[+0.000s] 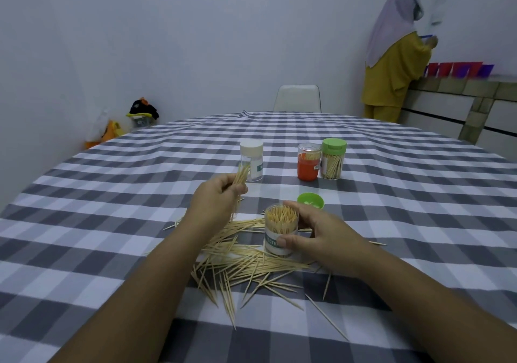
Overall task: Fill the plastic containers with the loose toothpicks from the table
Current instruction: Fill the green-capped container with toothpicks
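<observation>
A clear plastic container [280, 231] packed with upright toothpicks stands without a lid amid a loose pile of toothpicks [246, 264] on the checked tablecloth. My right hand [316, 234] grips this container from the right, thumb across its label. My left hand [221, 197] is raised to the left of it and pinches a small bundle of toothpicks [241, 175]. A green lid [310, 200] lies just behind the container.
Farther back stand a white-capped clear container [251, 159], an orange container [308, 161] and a green-capped container full of toothpicks [333, 158]. A white chair [297, 98] is at the far table edge. A person [394, 63] stands at a counter at the right.
</observation>
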Tool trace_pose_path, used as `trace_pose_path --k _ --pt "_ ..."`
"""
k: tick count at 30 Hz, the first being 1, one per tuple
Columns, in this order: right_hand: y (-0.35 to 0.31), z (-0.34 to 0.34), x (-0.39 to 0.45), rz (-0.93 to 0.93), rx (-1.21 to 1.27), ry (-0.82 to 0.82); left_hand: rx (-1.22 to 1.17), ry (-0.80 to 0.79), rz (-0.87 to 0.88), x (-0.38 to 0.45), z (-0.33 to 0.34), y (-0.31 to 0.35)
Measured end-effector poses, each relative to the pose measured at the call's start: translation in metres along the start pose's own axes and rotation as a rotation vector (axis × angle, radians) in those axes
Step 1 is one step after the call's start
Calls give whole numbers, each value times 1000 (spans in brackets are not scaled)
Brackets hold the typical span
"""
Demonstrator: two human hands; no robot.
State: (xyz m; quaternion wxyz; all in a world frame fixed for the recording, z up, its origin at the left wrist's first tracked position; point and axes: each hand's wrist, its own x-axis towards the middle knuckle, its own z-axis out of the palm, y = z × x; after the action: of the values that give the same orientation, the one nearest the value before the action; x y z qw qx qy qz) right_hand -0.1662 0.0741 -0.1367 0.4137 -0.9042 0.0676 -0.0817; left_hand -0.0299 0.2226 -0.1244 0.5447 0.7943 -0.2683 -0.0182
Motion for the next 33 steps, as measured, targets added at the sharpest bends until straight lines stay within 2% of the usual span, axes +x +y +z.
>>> trace_pose_path --k 3,6,19,26,29,33 --pt "0 0 0 6 9 -2 -240 -1 -49 1 0 2" --pt "-1 0 0 5 3 -2 -379 4 -83 3 1 1" --pt "-2 1 -1 8 14 -18 -527 11 -7 2 4 2" --pt "-3 2 0 -8 1 -14 -1024 -74 -34 -4 11 20" --pt "-2 2 0 -24 8 -12 -1055 -130 -21 -9 16 23" --pt "-1 3 0 -45 28 -6 -953 -170 8 -15 25 25"
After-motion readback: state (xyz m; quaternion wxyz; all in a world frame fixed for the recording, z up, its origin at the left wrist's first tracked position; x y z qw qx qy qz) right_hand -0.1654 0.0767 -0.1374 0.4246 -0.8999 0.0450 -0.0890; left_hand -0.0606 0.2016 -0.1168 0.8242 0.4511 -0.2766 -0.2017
